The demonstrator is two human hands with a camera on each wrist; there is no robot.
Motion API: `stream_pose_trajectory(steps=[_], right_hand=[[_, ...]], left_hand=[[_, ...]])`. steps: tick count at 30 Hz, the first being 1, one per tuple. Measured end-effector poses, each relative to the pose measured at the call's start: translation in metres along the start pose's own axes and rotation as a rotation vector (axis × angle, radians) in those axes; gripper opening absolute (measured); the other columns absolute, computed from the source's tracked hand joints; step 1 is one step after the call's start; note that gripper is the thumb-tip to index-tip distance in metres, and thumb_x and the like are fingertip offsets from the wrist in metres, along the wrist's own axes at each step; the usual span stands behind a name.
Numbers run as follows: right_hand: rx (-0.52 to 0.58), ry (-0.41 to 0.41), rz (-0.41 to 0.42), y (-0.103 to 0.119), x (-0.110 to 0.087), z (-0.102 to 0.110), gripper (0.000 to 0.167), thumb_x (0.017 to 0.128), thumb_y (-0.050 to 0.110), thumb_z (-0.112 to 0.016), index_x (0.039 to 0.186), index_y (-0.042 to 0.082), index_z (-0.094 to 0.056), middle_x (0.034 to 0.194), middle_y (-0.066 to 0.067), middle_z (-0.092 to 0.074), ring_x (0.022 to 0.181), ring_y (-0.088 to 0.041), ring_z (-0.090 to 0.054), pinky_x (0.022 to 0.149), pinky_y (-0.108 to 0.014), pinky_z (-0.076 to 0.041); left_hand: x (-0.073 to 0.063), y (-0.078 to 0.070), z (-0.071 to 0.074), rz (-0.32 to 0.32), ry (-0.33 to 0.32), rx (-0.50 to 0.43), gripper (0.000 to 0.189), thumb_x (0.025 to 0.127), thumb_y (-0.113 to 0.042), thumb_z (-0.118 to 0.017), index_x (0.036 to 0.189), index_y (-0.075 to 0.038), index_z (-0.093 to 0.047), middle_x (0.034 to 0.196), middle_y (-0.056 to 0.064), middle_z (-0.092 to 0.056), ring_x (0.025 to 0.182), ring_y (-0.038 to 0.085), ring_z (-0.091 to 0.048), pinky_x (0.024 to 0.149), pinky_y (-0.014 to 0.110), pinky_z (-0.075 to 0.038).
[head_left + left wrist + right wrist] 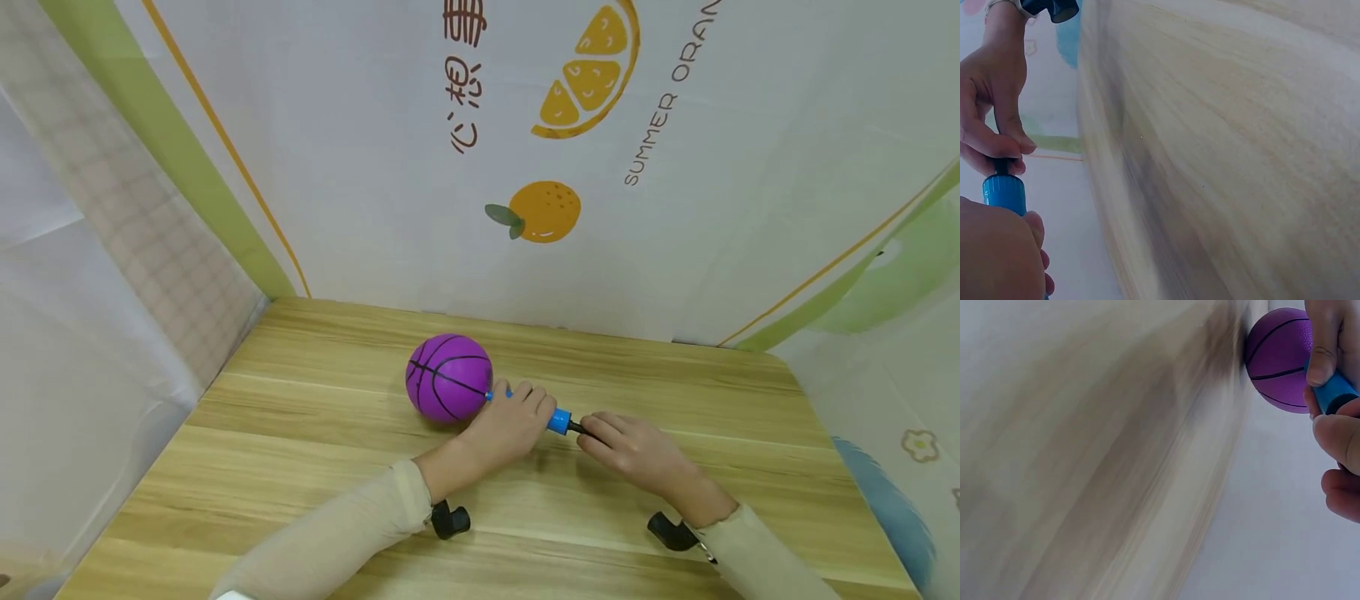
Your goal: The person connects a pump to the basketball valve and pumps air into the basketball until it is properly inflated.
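Note:
A purple ball (pixel 448 377) with black basketball lines sits on the wooden table. Against its right side points the tip of a blue hand pump (pixel 558 421). My left hand (pixel 513 421) grips the pump's blue barrel, its fingers wrapped round it close to the ball. On the other end, my right hand (pixel 630 450) pinches the black handle end of the pump between thumb and fingers. In the left wrist view the black rod (pixel 1001 166) shows short between barrel and fingers. The right wrist view has the ball (pixel 1280 359) behind the left hand, which hides the pump's tip.
The wooden table (pixel 300 467) spreads around both hands. Behind it hangs a white cloth (pixel 375 167) printed with oranges and lettering, and more cloth hangs at the left and right. Black camera mounts (pixel 450 521) are strapped at both wrists.

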State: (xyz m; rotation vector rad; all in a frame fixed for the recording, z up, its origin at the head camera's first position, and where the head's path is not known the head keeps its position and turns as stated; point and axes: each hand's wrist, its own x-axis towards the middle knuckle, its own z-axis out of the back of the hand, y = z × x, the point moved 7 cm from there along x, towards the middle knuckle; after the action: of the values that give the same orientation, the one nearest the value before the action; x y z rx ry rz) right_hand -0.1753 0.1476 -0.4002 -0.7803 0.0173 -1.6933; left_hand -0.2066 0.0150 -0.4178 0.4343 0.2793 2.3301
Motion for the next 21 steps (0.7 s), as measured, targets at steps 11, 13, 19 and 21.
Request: stream_pose_trajectory(steps=[11, 13, 19, 21], right_hand=[[-0.003, -0.026, -0.019, -0.004, -0.031, 0.025, 0.038, 0.111, 0.002, -0.031, 0.096, 0.003, -0.066, 0.099, -0.014, -0.068, 0.084, -0.025, -0.069, 0.068, -0.033, -0.059], [-0.001, -0.033, -0.018, -0.004, -0.038, 0.03, 0.038, 0.11, 0.001, -0.031, 0.096, 0.002, -0.066, 0.098, -0.015, -0.068, 0.084, -0.026, -0.069, 0.067, -0.034, -0.059], [0.004, -0.092, -0.03, -0.006, -0.057, 0.045, 0.04, 0.11, -0.001, -0.03, 0.093, 0.0, -0.066, 0.095, -0.018, -0.069, 0.08, -0.029, -0.069, 0.062, -0.035, -0.058], [0.002, -0.11, -0.033, -0.006, -0.059, 0.047, 0.04, 0.11, -0.001, -0.031, 0.091, 0.0, -0.066, 0.094, -0.018, -0.069, 0.078, -0.029, -0.069, 0.06, -0.035, -0.057]], left_hand=[[-0.001, 0.006, -0.001, 0.0, 0.041, -0.003, 0.017, 0.108, -0.019, -0.046, 0.122, -0.014, -0.052, 0.115, 0.0, -0.057, 0.103, 0.018, -0.055, 0.091, 0.046, -0.05], [-0.001, 0.006, -0.001, 0.0, 0.043, -0.021, 0.016, 0.108, -0.018, -0.045, 0.121, -0.013, -0.052, 0.114, 0.001, -0.057, 0.103, 0.019, -0.055, 0.091, 0.046, -0.05], [-0.002, 0.008, -0.002, 0.002, 0.033, -0.032, 0.015, 0.108, -0.017, -0.044, 0.12, -0.013, -0.052, 0.112, 0.001, -0.056, 0.102, 0.019, -0.054, 0.091, 0.047, -0.05], [-0.002, 0.007, -0.002, 0.0, 0.026, -0.025, 0.015, 0.108, -0.017, -0.044, 0.12, -0.013, -0.052, 0.111, 0.001, -0.056, 0.101, 0.019, -0.054, 0.09, 0.046, -0.05]])
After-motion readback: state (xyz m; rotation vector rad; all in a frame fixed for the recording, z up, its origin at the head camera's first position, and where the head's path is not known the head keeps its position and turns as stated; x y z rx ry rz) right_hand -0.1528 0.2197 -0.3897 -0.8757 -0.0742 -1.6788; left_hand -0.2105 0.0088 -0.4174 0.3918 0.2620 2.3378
